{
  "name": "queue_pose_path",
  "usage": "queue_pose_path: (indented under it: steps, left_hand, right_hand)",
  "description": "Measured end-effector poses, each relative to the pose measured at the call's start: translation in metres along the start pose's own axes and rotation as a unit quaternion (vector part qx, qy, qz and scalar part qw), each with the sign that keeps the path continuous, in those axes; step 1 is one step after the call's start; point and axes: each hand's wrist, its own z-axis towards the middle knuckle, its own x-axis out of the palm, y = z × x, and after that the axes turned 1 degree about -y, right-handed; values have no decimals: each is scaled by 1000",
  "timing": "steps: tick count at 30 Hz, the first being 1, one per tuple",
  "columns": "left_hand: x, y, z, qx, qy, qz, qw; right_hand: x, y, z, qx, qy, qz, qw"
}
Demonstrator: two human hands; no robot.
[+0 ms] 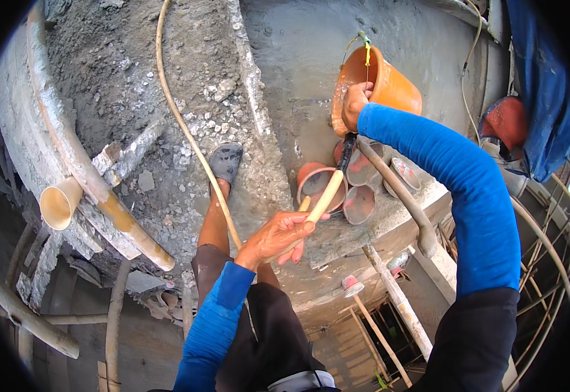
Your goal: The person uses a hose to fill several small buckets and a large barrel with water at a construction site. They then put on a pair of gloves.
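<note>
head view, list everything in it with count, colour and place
orange bucket: one, orange, tipped, upper right of centre
small buckets: at least four, reddish, right of centre
rod-like piece: one, cream and black, centre
hose: one, pale yellow, left of centre
cream container: one, cream, far left
tarp: one, blue, upper right
poles: several, grey-brown, lower left and right
rubble: uncounted, grey, upper left
wet-looking surface: one, grey, top centre
shoe: one, dark grey, left of centre
sleeves: two, blue, lower centre and right
left hand: one, bare, closed on the rod-like piece
right hand: one, bare, at the orange bucket's mouth
</note>
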Motion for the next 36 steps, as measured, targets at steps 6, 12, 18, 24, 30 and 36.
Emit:
queue_pose_path:
  steps: [6, 12, 18, 24, 30, 36]
  left_hand:
    - [2, 20, 17, -15, 64, 12, 998]
    - [-5, 21, 7, -10, 56, 10, 998]
    - [4, 36, 13, -50, 59, 24, 997]
    - [15, 54, 21, -57, 35, 60, 996]
    - [10, 77, 20, -46, -3, 40, 998]
    - [27, 119, 20, -109, -12, 116, 987]
  right_hand:
    - [55, 16, 2, 41, 315, -249, 915]
    - [111, -14, -15, 113, 324, -269, 900]
    - [132, -47, -39, 59, -264, 21, 962]
    - [118, -1, 9, 50, -479, 351, 803]
    - [74, 101, 96, 201, -614, 352, 677]
    - [67, 171, 84, 150, -517, 756, 372]
